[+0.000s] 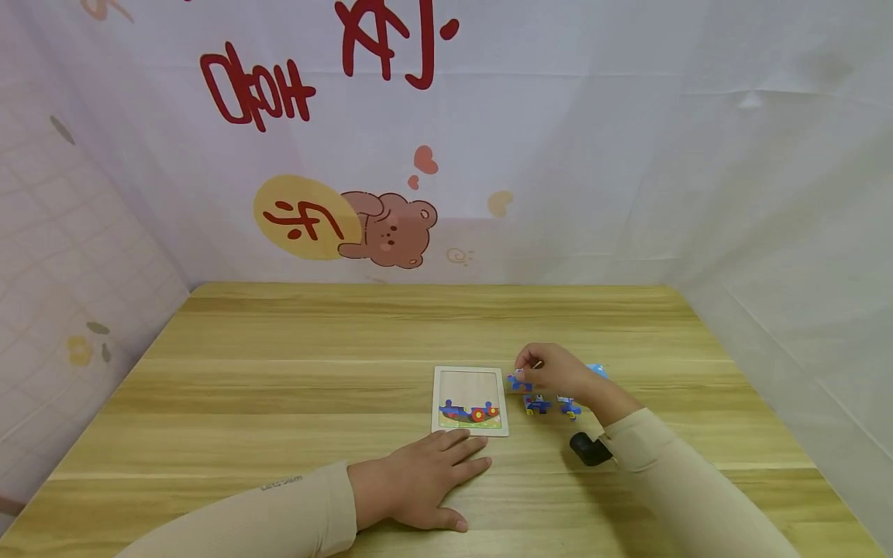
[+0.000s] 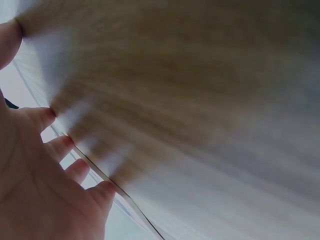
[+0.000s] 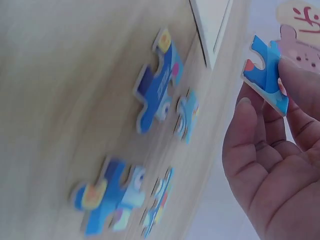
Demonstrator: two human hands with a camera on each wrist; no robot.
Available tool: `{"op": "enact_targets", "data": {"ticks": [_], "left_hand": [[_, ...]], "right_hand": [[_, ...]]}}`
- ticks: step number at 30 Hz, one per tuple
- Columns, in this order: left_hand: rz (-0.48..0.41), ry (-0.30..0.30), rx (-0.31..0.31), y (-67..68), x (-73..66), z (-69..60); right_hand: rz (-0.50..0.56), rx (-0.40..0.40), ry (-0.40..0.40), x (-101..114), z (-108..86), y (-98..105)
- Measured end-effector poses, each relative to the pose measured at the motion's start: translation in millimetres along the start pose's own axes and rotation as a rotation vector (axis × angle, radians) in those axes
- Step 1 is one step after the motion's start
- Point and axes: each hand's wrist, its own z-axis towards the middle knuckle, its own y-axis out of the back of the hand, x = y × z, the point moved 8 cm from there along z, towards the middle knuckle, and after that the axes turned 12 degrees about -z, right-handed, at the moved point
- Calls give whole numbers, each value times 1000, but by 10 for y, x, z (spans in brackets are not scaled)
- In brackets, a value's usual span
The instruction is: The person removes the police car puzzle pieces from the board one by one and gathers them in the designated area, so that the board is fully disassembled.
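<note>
A light wooden puzzle board (image 1: 436, 399) lies on the table, its lower strip filled with blue, red and green picture pieces (image 1: 469, 415). My left hand (image 1: 429, 480) rests palm down with spread fingers; some fingertips (image 2: 102, 190) touch the board's near edge. To the board's right, my right hand (image 1: 558, 372) pinches a blue jigsaw piece (image 3: 267, 70) between thumb and fingers, raised off the table. Loose blue jigsaw pieces lie below this hand, among them one with a yellow corner (image 3: 161, 90) and another (image 3: 112, 197) nearer the camera.
The wooden table (image 1: 293, 341) meets a white printed cloth backdrop (image 1: 558, 139) at its far edge. More loose pieces (image 1: 568, 407) lie right of the board, one (image 1: 597, 370) partly behind the right wrist. A black object (image 1: 589, 449) shows beside the right cuff.
</note>
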Motion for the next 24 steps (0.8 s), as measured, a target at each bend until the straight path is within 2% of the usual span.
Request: {"op": "enact_targets", "data": {"ticks": [14, 24], "left_hand": [[17, -6, -16, -13, 3, -7], [7, 0, -9, -23, 8, -5]], "right_hand": [[11, -43, -57, -355, -190, 274], [-25, -58, -95, -596, -336, 427]]}}
